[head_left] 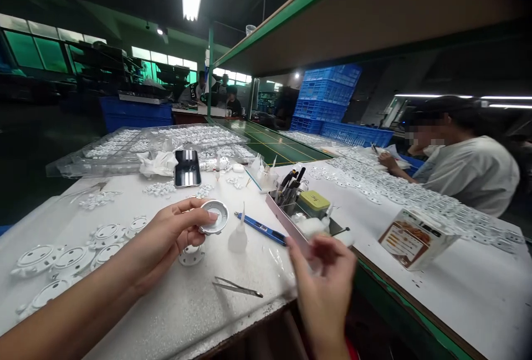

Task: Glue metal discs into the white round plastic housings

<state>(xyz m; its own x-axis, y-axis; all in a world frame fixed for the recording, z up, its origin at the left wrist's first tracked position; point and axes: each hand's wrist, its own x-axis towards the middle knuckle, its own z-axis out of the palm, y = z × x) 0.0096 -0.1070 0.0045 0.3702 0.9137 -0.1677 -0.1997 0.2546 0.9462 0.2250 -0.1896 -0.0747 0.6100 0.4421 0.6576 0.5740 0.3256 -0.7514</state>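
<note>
Table (166, 315): white | right hand (326, 288): half-curled, blurred, contents cannot be told | left hand (177, 227): pinching cup, thumb inside; slack pinch could drop it | bottle (238, 239): upright, a knock could topple it | tweezers (243, 290): near edge, a brushing wrist could sweep them off | cup (222, 217): above table

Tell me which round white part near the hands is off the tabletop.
The round white part pinched in the left hand: it is held up, while the others nearby lie on the white tabletop.
</note>
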